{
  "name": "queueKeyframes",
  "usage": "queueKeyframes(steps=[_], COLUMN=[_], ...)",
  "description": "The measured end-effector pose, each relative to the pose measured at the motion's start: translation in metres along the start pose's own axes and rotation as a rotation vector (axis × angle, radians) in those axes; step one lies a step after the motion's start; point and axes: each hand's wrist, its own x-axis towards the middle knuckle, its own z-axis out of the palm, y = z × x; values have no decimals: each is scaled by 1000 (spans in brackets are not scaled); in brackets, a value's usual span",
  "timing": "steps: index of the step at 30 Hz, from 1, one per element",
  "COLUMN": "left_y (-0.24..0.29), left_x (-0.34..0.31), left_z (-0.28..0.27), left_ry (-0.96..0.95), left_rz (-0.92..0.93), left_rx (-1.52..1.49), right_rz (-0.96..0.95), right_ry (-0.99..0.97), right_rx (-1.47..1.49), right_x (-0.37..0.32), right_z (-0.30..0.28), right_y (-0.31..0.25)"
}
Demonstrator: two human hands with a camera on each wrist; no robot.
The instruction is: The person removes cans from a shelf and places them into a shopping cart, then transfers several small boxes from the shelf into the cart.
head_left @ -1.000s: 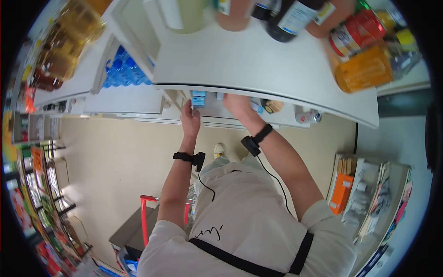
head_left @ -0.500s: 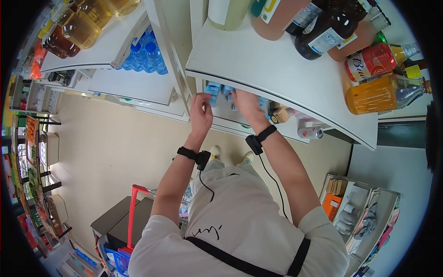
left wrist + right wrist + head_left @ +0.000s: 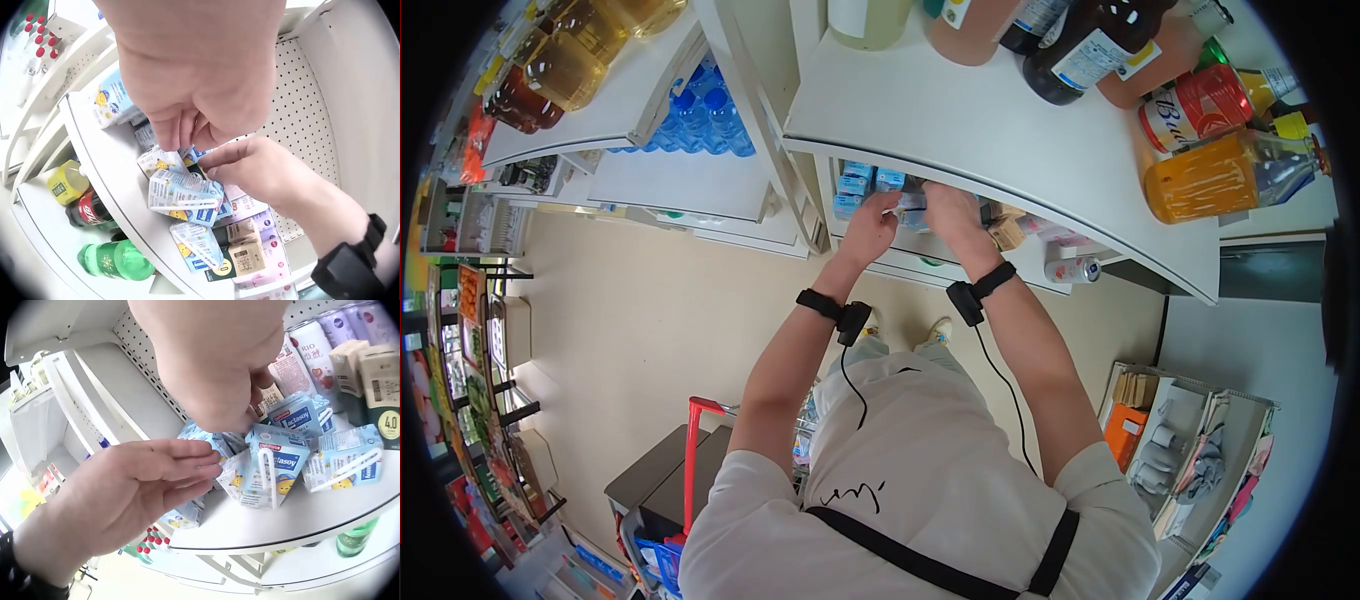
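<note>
Small blue-and-white Lactasoy soy milk cartons (image 3: 284, 462) with white straws on their sides stand and lean on the white shelf (image 3: 219, 528). My left hand (image 3: 870, 232) reaches among them with its fingers straight and close together, the fingertips at the side of a carton (image 3: 159, 161). From the other side my right hand (image 3: 955, 215) bends over the cluster. In the left wrist view, its thumb and forefinger pinch the top of a carton close behind the front one. My right hand's own wrist hides part of that carton in the right wrist view.
Brown-and-green cartons (image 3: 381, 381) and tall pink and purple cans (image 3: 312, 356) stand beside the soy milk. Overhead, an upper shelf (image 3: 960, 130) bears bottles. Soda bottles (image 3: 115, 259) lie on the shelf below. A red-handled cart (image 3: 692, 450) is behind on the left.
Both hands have come closer together among the cartons, the left moving rightward and the right slightly rightward. The head view has shifted, showing more of the blue cartons.
</note>
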Motion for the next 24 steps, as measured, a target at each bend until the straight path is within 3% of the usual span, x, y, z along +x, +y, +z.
queueKeyframes(steps=[2, 5, 16, 19, 24], left_y=[-4, -18, -13, -26, -9], left_x=[3, 3, -14, -15, -28], left_z=[9, 19, 24, 25, 26], left_ry=[-42, -16, 15, 71, 193], left_rz=[-10, 244, 156, 136, 32], left_rx=[58, 256, 486, 455, 287], right_rz=[-101, -125, -67, -165, -321], right_ry=[38, 26, 40, 165, 163], right_rx=[-66, -89, -89, 63, 299], right_x=[4, 3, -2, -4, -8], right_z=[14, 21, 9, 12, 12], right_y=[4, 2, -7, -7, -5])
